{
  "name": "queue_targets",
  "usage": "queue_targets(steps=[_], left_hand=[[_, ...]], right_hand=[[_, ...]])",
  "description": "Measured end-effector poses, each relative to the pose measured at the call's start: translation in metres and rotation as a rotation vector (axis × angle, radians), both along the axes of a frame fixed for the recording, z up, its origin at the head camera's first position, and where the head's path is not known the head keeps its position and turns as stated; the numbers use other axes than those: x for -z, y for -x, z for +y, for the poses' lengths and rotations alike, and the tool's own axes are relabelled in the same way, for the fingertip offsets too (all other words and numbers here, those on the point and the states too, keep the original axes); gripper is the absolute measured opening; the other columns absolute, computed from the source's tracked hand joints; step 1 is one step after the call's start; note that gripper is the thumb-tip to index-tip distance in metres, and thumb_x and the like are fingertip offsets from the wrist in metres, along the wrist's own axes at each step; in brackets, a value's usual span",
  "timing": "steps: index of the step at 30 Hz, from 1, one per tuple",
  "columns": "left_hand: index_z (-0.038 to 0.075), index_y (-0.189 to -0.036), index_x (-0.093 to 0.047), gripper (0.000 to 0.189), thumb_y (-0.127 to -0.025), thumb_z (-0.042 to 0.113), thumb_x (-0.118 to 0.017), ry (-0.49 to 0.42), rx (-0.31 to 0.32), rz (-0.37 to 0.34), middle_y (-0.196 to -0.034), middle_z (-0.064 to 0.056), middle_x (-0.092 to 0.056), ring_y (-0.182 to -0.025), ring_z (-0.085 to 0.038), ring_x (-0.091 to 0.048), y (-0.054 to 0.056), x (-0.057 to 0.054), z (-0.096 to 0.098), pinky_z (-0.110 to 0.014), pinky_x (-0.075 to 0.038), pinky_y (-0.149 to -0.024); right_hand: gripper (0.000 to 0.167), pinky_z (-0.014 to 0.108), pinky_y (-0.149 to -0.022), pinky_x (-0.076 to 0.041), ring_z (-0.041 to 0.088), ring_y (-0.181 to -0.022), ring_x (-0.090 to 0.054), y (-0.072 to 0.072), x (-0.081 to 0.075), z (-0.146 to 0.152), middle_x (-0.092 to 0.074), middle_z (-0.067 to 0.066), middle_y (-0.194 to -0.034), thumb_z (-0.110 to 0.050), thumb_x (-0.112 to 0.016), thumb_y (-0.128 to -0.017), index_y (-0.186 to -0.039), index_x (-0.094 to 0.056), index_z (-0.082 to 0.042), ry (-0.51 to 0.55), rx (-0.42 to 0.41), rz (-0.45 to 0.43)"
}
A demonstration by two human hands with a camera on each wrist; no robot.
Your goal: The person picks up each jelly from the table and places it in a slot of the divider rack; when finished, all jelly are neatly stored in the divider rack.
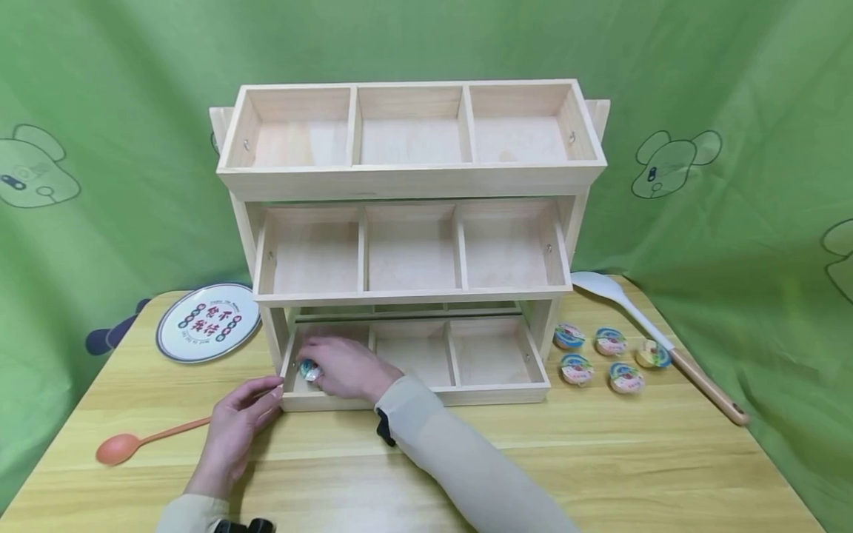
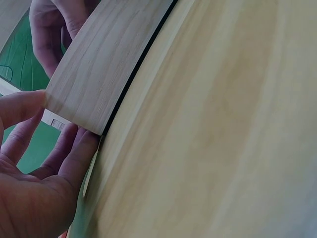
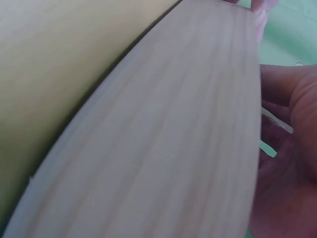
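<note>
My right hand [image 1: 346, 366] reaches into the left compartment of the bottom tier of a wooden three-tier rack [image 1: 413, 183]. Between its fingers and thumb it holds a small jelly cup [image 1: 309, 370] with a blue printed lid. In the right wrist view the tray's front board hides part of that hand [image 3: 302, 129]. My left hand [image 1: 241, 422] touches the left front corner of the bottom tray [image 1: 500, 396]. Seen from the left wrist, its fingertips rest at the upper and lower edges of the tray's end [image 2: 94, 99].
Several jelly cups [image 1: 609, 342] stand right of the rack, beside a white spoon with a wooden handle [image 1: 706, 386]. At left are a printed white plate [image 1: 209, 323] and an orange spoon [image 1: 118, 448]. A green curtain [image 1: 413, 37] hangs behind the wooden table [image 1: 633, 466].
</note>
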State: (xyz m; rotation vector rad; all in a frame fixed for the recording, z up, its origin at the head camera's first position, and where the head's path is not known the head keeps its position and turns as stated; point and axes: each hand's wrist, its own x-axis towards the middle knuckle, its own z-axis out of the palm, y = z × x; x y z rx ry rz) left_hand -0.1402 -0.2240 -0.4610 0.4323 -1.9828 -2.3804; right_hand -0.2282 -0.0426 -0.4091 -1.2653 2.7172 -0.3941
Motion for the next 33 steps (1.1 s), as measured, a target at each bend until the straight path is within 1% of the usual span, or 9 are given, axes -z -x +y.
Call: queue_targets(steps=[8, 11, 15, 19, 20, 23, 27, 29, 33], left_hand=[[0.011, -0.103, -0.074, 0.019, -0.090, -0.001, -0.068, 0.004, 0.007, 0.012, -0.108, -0.004, -0.060, -0.100, -0.016, -0.064, 0.001, 0.001, 0.001, -0.032, -0.054, -0.095], [0.010, -0.104, -0.073, 0.018, -0.090, 0.000, -0.068, 0.005, 0.010, 0.011, -0.109, -0.004, -0.060, -0.101, -0.016, -0.064, 0.001, 0.001, 0.001, -0.032, -0.054, -0.095], [0.012, -0.103, -0.074, 0.017, -0.090, 0.001, -0.068, 0.003, 0.011, 0.004, -0.109, -0.003, -0.060, -0.102, -0.016, -0.064, 0.000, 0.001, 0.001, -0.031, -0.053, -0.095], [0.013, -0.102, -0.074, 0.018, -0.090, 0.001, -0.069, -0.002, 0.006, 0.005, -0.107, -0.001, -0.062, -0.101, -0.015, -0.064, 0.000, 0.001, 0.000, -0.031, -0.053, -0.095], [0.013, -0.102, -0.074, 0.018, -0.090, 0.001, -0.069, -0.004, 0.005, 0.007, -0.107, -0.001, -0.062, -0.101, -0.015, -0.064, -0.001, 0.001, 0.000, -0.031, -0.053, -0.095], [0.012, -0.103, -0.074, 0.019, -0.089, 0.001, -0.069, -0.008, 0.005, 0.009, -0.107, 0.000, -0.062, -0.100, -0.014, -0.064, -0.001, 0.000, 0.000, -0.030, -0.053, -0.094], [0.011, -0.104, -0.074, 0.019, -0.089, 0.000, -0.069, -0.011, 0.005, 0.011, -0.106, -0.001, -0.062, -0.100, -0.015, -0.065, -0.001, 0.000, 0.000, -0.031, -0.053, -0.095], [0.010, -0.104, -0.074, 0.019, -0.089, 0.000, -0.069, -0.008, 0.003, 0.010, -0.107, -0.001, -0.062, -0.101, -0.016, -0.065, 0.000, 0.000, 0.000, -0.031, -0.053, -0.095], [0.010, -0.105, -0.073, 0.018, -0.090, 0.001, -0.068, 0.003, -0.001, 0.000, -0.108, -0.002, -0.061, -0.102, -0.016, -0.064, 0.000, 0.000, 0.000, -0.031, -0.053, -0.095]], right_hand=[[0.043, 0.028, -0.114, -0.033, 0.021, -0.132, -0.045, 0.002, 0.005, -0.003, -0.048, 0.010, -0.145, -0.016, -0.070, -0.090, -0.132, -0.061, -0.016, -0.020, 0.005, 0.000], [0.043, 0.027, -0.112, -0.035, 0.021, -0.130, -0.047, 0.002, 0.006, -0.003, -0.049, 0.009, -0.144, -0.015, -0.071, -0.089, -0.131, -0.062, -0.017, -0.015, 0.010, -0.008], [0.042, 0.023, -0.102, -0.044, 0.017, -0.119, -0.054, 0.003, 0.007, -0.002, -0.052, 0.006, -0.139, -0.015, -0.073, -0.087, -0.129, -0.063, -0.018, 0.023, 0.012, -0.034], [0.041, 0.020, -0.096, -0.047, 0.015, -0.114, -0.056, 0.002, 0.003, 0.001, -0.054, 0.005, -0.135, -0.016, -0.074, -0.087, -0.126, -0.065, -0.018, 0.057, -0.004, -0.037], [0.041, 0.021, -0.097, -0.046, 0.015, -0.114, -0.056, 0.001, 0.001, 0.003, -0.054, 0.005, -0.135, -0.017, -0.074, -0.087, -0.126, -0.064, -0.017, 0.060, -0.010, -0.034], [0.042, 0.028, -0.107, -0.042, 0.019, -0.124, -0.051, -0.003, -0.006, 0.009, -0.051, 0.008, -0.141, -0.020, -0.073, -0.088, -0.129, -0.063, -0.016, 0.064, -0.015, -0.040], [0.046, 0.039, -0.116, -0.031, 0.025, -0.136, -0.040, -0.009, -0.017, 0.023, -0.044, 0.012, -0.148, -0.024, -0.072, -0.090, -0.133, -0.060, -0.014, 0.073, 0.000, -0.059], [0.047, 0.040, -0.116, -0.030, 0.025, -0.136, -0.039, -0.011, -0.020, 0.031, -0.045, 0.012, -0.147, -0.025, -0.071, -0.091, -0.135, -0.059, -0.014, 0.078, 0.004, -0.053], [0.048, 0.037, -0.116, -0.030, 0.022, -0.136, -0.039, -0.014, -0.025, 0.044, -0.047, 0.009, -0.146, -0.025, -0.070, -0.090, -0.135, -0.058, -0.013, 0.094, -0.015, -0.027]])
